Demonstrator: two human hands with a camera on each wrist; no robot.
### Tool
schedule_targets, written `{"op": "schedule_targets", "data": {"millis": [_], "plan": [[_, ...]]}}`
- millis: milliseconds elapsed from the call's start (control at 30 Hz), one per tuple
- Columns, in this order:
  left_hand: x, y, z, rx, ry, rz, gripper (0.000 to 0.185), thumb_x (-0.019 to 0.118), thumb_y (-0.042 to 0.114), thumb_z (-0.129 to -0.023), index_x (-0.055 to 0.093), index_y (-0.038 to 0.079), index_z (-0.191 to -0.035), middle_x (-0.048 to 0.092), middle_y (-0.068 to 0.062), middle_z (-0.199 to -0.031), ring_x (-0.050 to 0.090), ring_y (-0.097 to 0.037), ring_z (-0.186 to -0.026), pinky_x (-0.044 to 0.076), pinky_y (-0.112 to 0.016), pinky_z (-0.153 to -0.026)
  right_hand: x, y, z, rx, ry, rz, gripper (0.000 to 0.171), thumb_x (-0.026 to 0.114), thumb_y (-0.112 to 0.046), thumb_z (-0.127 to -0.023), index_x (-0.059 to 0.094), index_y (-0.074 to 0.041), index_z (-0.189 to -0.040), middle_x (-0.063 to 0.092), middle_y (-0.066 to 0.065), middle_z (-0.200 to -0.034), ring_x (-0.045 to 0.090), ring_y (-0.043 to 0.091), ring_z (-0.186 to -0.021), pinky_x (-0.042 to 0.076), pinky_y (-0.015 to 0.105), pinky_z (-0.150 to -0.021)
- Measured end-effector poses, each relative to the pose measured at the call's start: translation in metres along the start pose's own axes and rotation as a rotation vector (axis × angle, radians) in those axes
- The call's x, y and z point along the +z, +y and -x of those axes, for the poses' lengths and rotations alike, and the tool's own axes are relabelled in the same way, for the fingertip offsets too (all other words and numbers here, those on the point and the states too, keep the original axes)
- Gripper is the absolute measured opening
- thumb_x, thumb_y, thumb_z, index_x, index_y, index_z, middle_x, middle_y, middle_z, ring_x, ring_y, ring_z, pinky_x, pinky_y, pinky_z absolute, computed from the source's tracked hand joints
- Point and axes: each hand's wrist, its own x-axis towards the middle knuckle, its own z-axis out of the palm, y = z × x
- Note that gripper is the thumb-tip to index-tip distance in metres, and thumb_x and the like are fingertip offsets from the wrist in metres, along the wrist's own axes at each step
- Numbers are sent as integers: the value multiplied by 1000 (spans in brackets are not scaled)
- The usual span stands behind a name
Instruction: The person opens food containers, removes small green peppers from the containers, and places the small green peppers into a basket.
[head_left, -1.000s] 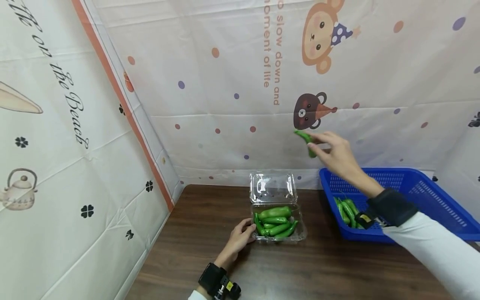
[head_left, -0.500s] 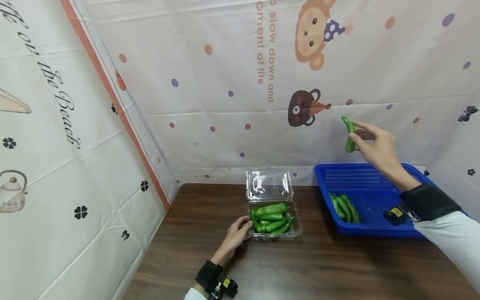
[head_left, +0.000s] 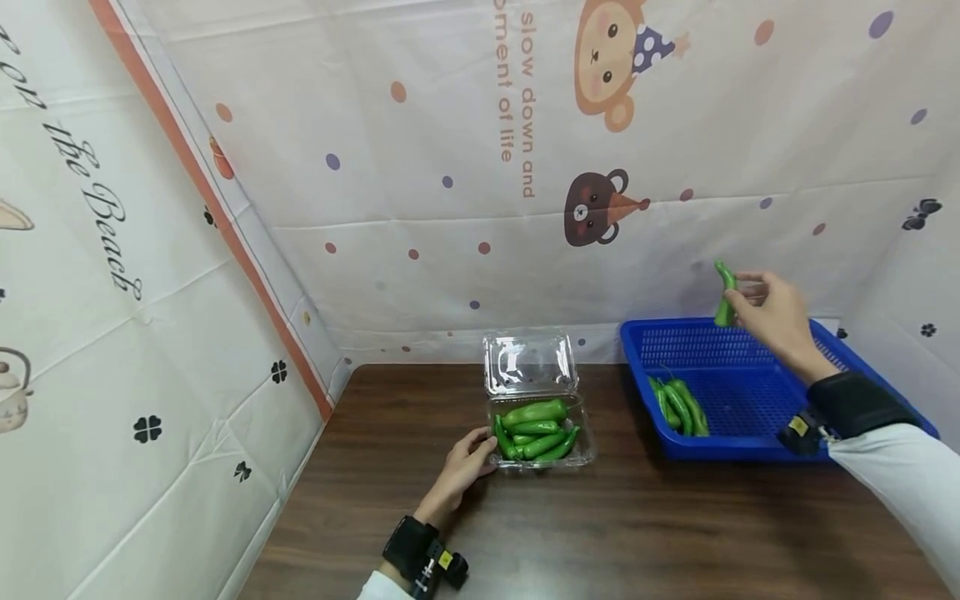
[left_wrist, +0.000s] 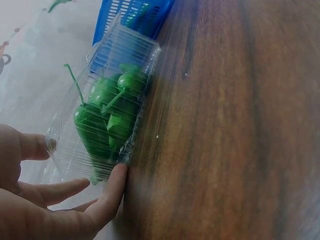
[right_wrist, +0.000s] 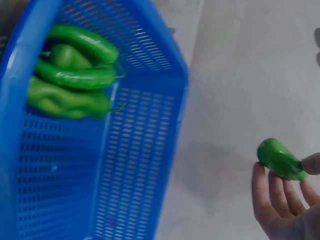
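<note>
In the head view my left hand touches the left side of a clear plastic clamshell box holding several green chili peppers. Its lid stands raised at the back. The left wrist view has the fingers extended, spread along the box's side, one tip low by the tabletop. Raised over the blue basket's back rim, my right hand pinches a green chili pepper between thumb and fingers. From the right wrist, that pepper shows its blunt end outward.
The blue plastic basket sits at the right of the dark wooden table. A few green peppers lie in its left end. Behind the table hangs a printed white cloth, with another along the left side.
My right hand has carried the pepper rightward from above and behind the box to over the basket, dipping slightly in the last half second. My left hand stays at the box. The view shifted slightly.
</note>
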Motion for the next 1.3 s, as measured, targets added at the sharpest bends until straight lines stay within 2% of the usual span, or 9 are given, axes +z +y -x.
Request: {"op": "schedule_targets", "data": {"millis": [133, 300, 400, 467, 633, 833, 967, 1167, 1300], "plan": [[1, 0, -1, 1, 0, 4, 55, 52, 29, -108, 42, -6, -151, 41, -32, -152, 49, -48, -136, 61, -45, -101, 9, 32, 0, 13, -41, -3, 49, 55, -18, -105, 48, 16, -139, 59, 46, -114, 51, -18, -72, 58, 13, -53], [1, 1, -4, -1, 5, 20, 56, 52, 28, -108, 41, -7, -151, 44, -33, -148, 51, -47, -134, 62, -43, -99, 18, 70, 3, 17, -133, -90, 54, 59, -31, -103, 50, 6, -142, 68, 34, -106, 68, 11, -68, 61, 27, -53], [1, 0, -3, -19, 6, 18, 58, 53, 28, -108, 40, -7, -151, 45, -33, -147, 53, -45, -132, 62, -42, -99, 24, 66, 10, 53, -249, -7, 51, 58, -22, -104, 47, 11, -141, 70, 31, -99, 71, 21, -64, 62, 32, -53], [0, 0, -3, -25, 7, 9, 58, 53, 29, -108, 39, -7, -152, 46, -33, -147, 53, -45, -132, 62, -41, -99, 28, 50, 17, 84, -340, 122, 51, 58, -16, -103, 44, 19, -138, 68, 36, -96, 70, 24, -62, 62, 36, -53], [0, 0, -3, -37, 10, 15, 57, 53, 29, -108, 40, -5, -152, 47, -31, -146, 54, -43, -132, 62, -41, -100, 44, 33, 30, 123, -500, 212, 43, 60, -6, -100, 46, 22, -130, 68, 37, -94, 69, 26, -62, 62, 40, -53], [0, 2, -4, -42, 7, 16, 58, 54, 29, -107, 39, -4, -153, 45, -32, -149, 53, -45, -133, 61, -42, -100, 59, 29, 36, 174, -588, 196, 44, 61, -4, -99, 46, 23, -130, 65, 41, -102, 73, 33, -70, 65, 42, -57], [0, 2, -4, -41, 6, 20, 58, 53, 29, -108, 39, -5, -153, 44, -32, -150, 52, -45, -134, 61, -42, -101, 70, 32, 38, 184, -641, 214, 44, 62, -5, -98, 47, 22, -130, 65, 40, -105, 72, 28, -69, 64, 39, -57], [-1, 0, -5, -9, -7, 11, 58, 52, 30, -108, 40, -5, -152, 43, -33, -150, 49, -47, -137, 60, -42, -102, 76, 31, 43, 192, -694, 238, 46, 65, -6, -97, 49, 23, -128, 68, 27, -88, 65, 22, -61, 62, 39, -57], [-1, 0, -3, -2, -8, 7, 57, 52, 29, -108, 40, -5, -152, 45, -32, -148, 49, -47, -136, 61, -43, -102, 76, 28, 44, 192, -722, 235, 47, 66, -7, -96, 49, 24, -128, 68, 29, -90, 67, 23, -60, 63, 40, -58]]}}
